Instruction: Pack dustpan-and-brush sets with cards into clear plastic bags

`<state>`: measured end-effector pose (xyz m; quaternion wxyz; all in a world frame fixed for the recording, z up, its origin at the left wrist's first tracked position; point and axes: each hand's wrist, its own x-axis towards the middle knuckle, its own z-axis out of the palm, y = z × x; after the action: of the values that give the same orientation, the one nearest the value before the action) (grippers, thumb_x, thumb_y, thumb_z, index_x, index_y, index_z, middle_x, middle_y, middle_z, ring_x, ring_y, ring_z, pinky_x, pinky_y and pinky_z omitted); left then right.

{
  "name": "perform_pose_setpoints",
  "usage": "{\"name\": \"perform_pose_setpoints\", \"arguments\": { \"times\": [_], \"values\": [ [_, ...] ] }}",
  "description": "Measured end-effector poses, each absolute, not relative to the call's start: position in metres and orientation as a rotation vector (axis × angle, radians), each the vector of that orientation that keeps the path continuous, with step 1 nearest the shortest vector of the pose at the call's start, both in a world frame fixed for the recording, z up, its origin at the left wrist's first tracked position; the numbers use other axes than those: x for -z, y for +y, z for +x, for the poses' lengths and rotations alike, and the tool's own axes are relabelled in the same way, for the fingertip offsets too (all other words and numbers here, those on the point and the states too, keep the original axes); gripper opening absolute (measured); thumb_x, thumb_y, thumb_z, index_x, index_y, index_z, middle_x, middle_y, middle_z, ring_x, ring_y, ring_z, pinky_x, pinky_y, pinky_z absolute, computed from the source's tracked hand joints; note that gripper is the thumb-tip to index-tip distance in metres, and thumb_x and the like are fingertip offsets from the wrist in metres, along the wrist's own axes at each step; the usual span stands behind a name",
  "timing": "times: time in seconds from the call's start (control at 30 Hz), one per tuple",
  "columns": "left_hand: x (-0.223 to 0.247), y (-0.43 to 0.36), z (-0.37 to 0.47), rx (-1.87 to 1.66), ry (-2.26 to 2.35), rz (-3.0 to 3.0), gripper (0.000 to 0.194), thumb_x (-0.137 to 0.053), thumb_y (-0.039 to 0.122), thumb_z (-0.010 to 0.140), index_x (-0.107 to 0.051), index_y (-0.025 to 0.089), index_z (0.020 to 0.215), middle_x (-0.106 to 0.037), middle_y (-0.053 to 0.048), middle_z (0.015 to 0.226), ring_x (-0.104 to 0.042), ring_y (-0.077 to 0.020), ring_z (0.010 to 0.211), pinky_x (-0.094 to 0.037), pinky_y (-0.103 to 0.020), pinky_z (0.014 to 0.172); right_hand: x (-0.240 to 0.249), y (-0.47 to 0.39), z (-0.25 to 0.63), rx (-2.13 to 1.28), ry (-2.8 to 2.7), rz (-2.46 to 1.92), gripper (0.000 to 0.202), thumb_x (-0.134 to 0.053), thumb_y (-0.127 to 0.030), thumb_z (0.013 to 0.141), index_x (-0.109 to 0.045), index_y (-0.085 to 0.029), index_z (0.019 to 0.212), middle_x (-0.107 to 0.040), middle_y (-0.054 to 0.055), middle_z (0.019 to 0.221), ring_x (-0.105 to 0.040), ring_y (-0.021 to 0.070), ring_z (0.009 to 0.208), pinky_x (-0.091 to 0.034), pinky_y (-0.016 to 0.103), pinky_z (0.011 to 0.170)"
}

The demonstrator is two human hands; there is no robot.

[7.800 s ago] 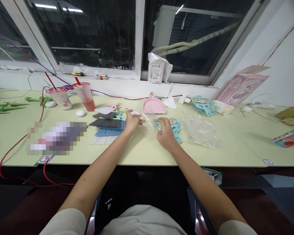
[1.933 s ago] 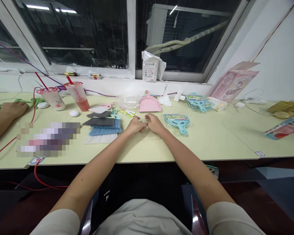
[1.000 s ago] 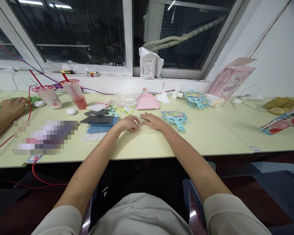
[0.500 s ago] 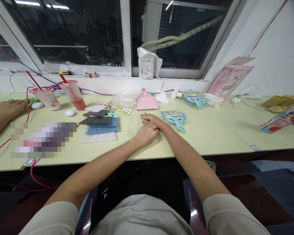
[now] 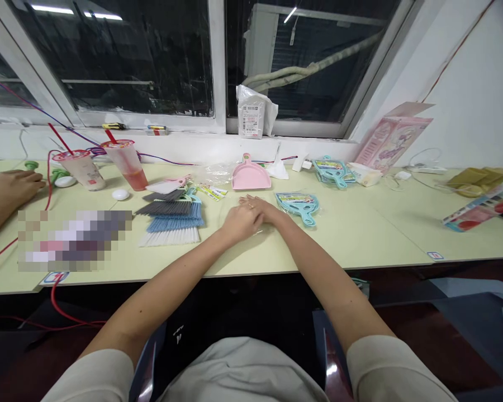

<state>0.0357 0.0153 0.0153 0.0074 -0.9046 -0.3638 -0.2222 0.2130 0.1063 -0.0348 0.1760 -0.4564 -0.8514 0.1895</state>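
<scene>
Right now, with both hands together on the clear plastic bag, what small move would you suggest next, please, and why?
Probably lift the left hand off the right hand and spread the clear plastic bag flat. Both hands overlap on it, it looks crinkled, and the pink plastic dustpan and the fanned small brushes lie unbagged just beyond on the pale green table.

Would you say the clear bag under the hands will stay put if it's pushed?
Probably not: the clear bag looks thin and crinkled, so likely floppy and light. On the smooth table it may slide, bunching under the left hand and right hand.
</scene>
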Motion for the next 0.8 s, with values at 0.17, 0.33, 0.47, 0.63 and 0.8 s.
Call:
{"name": "perform_pose_setpoints", "arguments": {
  "times": [0.17, 0.33, 0.47, 0.63, 0.8],
  "values": [
    [-0.018, 0.027, 0.012, 0.36, -1.32, -2.925, 0.018, -0.056, 0.024, 0.098, -0.073, 0.02, 0.094, -0.075, -0.013, 0.102, -0.071, -0.0288, 0.095, -0.049, -0.036, 0.079, 0.012, 0.108, 0.216, -0.454, -2.028, -1.23, 0.041, -0.05, -0.044, 0.101, -0.077, -0.025, 0.125, -0.072, 0.007, 0.141, -0.058, 0.0277, 0.143, -0.042, 0.046, 0.122],
    [-0.016, 0.028, 0.012, 0.46, -1.326, -2.931, 0.019, -0.057, 0.023, 0.095, -0.073, 0.021, 0.086, -0.076, -0.012, 0.095, -0.071, -0.0272, 0.088, -0.047, -0.034, 0.075, -0.025, 0.154, 0.228, -0.125, -1.583, -1.533, 0.032, -0.051, -0.029, 0.097, -0.074, -0.017, 0.117, -0.077, 0.014, 0.117, -0.07, 0.0283, 0.113, -0.054, 0.044, 0.105],
    [-0.018, 0.034, 0.011, 0.697, -1.416, -2.889, 0.023, -0.052, 0.028, 0.099, -0.074, 0.022, 0.095, -0.077, -0.009, 0.094, -0.07, -0.0258, 0.087, -0.046, -0.033, 0.074, -0.033, 0.184, 0.246, -0.122, -1.48, -2.0, 0.033, -0.067, -0.022, 0.089, -0.073, -0.011, 0.12, -0.07, 0.025, 0.127, -0.067, 0.0377, 0.124, -0.054, 0.052, 0.105],
    [-0.02, 0.043, 0.005, 0.891, -1.419, -2.911, 0.023, -0.053, 0.029, 0.098, -0.075, 0.023, 0.096, -0.077, -0.006, 0.087, -0.069, -0.0224, 0.081, -0.043, -0.031, 0.071, -0.029, 0.188, 0.247, -0.133, -1.443, -2.211, 0.032, -0.068, -0.02, 0.092, -0.071, -0.008, 0.121, -0.067, 0.03, 0.13, -0.069, 0.0402, 0.123, -0.057, 0.051, 0.099],
    [-0.018, 0.046, 0.003, 1.046, -1.407, -2.874, 0.022, -0.053, 0.028, 0.097, -0.074, 0.023, 0.093, -0.076, -0.004, 0.082, -0.066, -0.0205, 0.075, -0.04, -0.03, 0.067, -0.032, 0.181, 0.239, -0.119, -1.462, -2.169, 0.026, -0.075, -0.02, 0.09, -0.07, -0.008, 0.113, -0.069, 0.028, 0.118, -0.069, 0.0374, 0.121, -0.057, 0.045, 0.099]
  ]
}}
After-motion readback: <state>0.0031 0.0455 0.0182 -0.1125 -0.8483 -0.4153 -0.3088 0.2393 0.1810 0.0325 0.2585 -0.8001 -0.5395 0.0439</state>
